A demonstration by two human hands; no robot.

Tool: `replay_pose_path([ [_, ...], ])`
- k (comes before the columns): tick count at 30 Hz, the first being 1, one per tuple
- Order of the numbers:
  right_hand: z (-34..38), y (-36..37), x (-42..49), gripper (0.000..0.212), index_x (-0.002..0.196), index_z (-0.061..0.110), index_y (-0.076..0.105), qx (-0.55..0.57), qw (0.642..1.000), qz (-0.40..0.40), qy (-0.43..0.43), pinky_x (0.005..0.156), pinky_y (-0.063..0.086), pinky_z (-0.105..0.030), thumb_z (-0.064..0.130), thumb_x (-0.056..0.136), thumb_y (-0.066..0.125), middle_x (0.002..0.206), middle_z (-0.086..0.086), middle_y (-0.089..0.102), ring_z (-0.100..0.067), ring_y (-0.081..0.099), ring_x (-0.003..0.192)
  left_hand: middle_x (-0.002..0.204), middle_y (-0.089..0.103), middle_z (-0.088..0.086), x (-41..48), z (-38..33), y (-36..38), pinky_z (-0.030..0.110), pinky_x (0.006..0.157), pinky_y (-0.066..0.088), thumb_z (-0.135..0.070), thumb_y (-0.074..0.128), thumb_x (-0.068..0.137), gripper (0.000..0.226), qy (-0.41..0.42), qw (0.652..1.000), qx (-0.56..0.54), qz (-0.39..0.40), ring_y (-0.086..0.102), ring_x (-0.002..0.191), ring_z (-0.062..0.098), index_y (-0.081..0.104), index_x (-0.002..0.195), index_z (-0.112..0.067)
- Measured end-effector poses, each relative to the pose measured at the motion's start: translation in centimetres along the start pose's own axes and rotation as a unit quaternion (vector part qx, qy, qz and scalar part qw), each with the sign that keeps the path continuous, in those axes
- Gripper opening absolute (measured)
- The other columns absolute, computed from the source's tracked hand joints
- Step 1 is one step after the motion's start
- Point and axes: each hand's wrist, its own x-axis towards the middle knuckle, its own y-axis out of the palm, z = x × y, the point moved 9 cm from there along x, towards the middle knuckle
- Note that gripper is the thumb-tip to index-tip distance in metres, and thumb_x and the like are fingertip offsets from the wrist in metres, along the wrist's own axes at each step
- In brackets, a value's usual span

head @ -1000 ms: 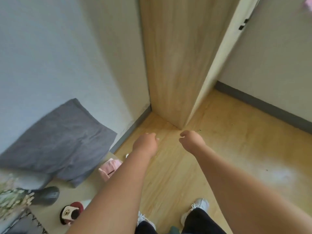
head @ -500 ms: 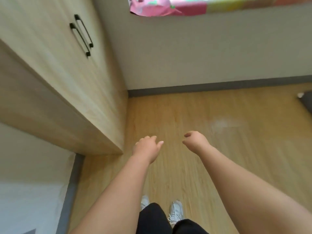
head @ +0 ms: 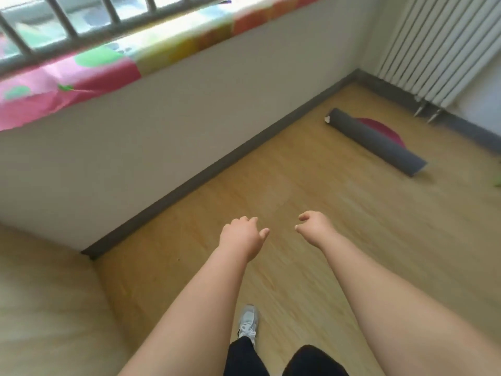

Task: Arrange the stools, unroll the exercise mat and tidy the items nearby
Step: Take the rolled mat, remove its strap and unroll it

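The cabinet has slipped to the left edge as the person turns along the window wall. Left hand and right hand hang out front, fingers loosely curled, holding nothing. The rolled mat has now come into sight on the floor toward the far right corner, near the radiator. It is well apart from the hands and is likely next.

A dark red round thing lies half hidden behind the rolled exercise mat; what it is cannot be told. A green scrap is cut off by the right edge, and the radiator by the top. One white shoe shows; the other is hidden under a black trouser leg.
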Motion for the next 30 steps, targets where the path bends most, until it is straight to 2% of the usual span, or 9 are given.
replay_pose_path([
  [3, -0.8, -3.3, 2.5, 0.040, 0.126, 0.020, 0.060, 0.078, 0.995, -0.050, 0.037, 0.096, 0.047, -0.033, 0.017, 0.086, 0.061, 0.125, -0.006, 0.063, -0.026, 0.060, 0.110, 0.138, 0.049, 0.008, 4.9, -3.8, -3.0, 0.039, 0.097, 0.039, -0.054, 0.026, 0.098, 0.058, 0.066, 0.997, 0.049, -0.002, 0.046, 0.123, 0.027, 0.040, 0.141, -0.017],
  [8, -5.3, -9.3, 5.2, 0.040, 0.125, 0.026, 0.061, 0.129, 0.980, -0.114, 0.098, 0.077, 0.042, -0.024, 0.020, 0.085, 0.062, 0.118, -0.002, 0.065, -0.023, 0.062, 0.100, 0.137, 0.049, 0.008, 11.0, -10.7, -4.9, 0.040, 0.096, 0.040, -0.054, 0.027, 0.098, 0.057, 0.139, 0.987, 0.074, 0.025, 0.047, 0.122, 0.028, 0.041, 0.140, -0.019],
  [13, -9.9, -16.0, 11.1, 0.042, 0.128, 0.026, 0.059, 0.145, 0.968, -0.139, 0.152, 0.079, 0.044, -0.025, 0.021, 0.086, 0.062, 0.116, 0.000, 0.064, -0.022, 0.062, 0.096, 0.135, 0.050, 0.008, 18.5, -19.2, -6.7, 0.040, 0.095, 0.040, -0.054, 0.028, 0.097, 0.055, 0.203, 0.973, 0.110, 0.029, 0.047, 0.122, 0.028, 0.044, 0.137, -0.018],
  [16, -11.7, -19.7, 16.1, 0.044, 0.129, 0.028, 0.058, 0.157, 0.962, -0.147, 0.167, 0.080, 0.043, -0.025, 0.022, 0.086, 0.062, 0.124, 0.000, 0.063, -0.021, 0.061, 0.097, 0.137, 0.049, 0.008, 23.2, -23.9, -7.4, 0.040, 0.095, 0.041, -0.053, 0.029, 0.098, 0.055, 0.215, 0.968, 0.124, 0.040, 0.047, 0.122, 0.028, 0.042, 0.139, -0.019],
  [22, -13.6, -27.4, 24.5, 0.045, 0.129, 0.027, 0.058, 0.192, 0.953, -0.139, 0.189, 0.073, 0.038, -0.022, 0.025, 0.085, 0.065, 0.115, 0.000, 0.064, -0.019, 0.058, 0.087, 0.137, 0.047, 0.006, 30.8, -31.3, -10.2, 0.039, 0.097, 0.041, -0.053, 0.031, 0.098, 0.055, 0.232, 0.960, 0.149, 0.044, 0.046, 0.123, 0.027, 0.040, 0.140, -0.020],
  [26, -13.8, -31.7, 29.2, 0.047, 0.130, 0.026, 0.057, 0.189, 0.954, -0.134, 0.191, 0.076, 0.039, -0.022, 0.025, 0.084, 0.066, 0.123, -0.002, 0.063, -0.022, 0.062, 0.100, 0.136, 0.048, 0.006, 35.6, -35.1, -11.8, 0.038, 0.096, 0.040, -0.053, 0.031, 0.098, 0.054, 0.234, 0.959, 0.151, 0.051, 0.046, 0.123, 0.027, 0.042, 0.138, -0.019],
  [30, -13.9, -35.4, 34.9, 0.049, 0.131, 0.029, 0.056, 0.186, 0.956, -0.125, 0.191, 0.074, 0.041, -0.023, 0.025, 0.082, 0.065, 0.126, 0.000, 0.062, -0.018, 0.058, 0.089, 0.137, 0.048, 0.005, 41.3, -39.2, -12.9, 0.037, 0.096, 0.039, -0.053, 0.030, 0.098, 0.053, 0.237, 0.955, 0.167, 0.065, 0.046, 0.123, 0.026, 0.042, 0.138, -0.020],
])
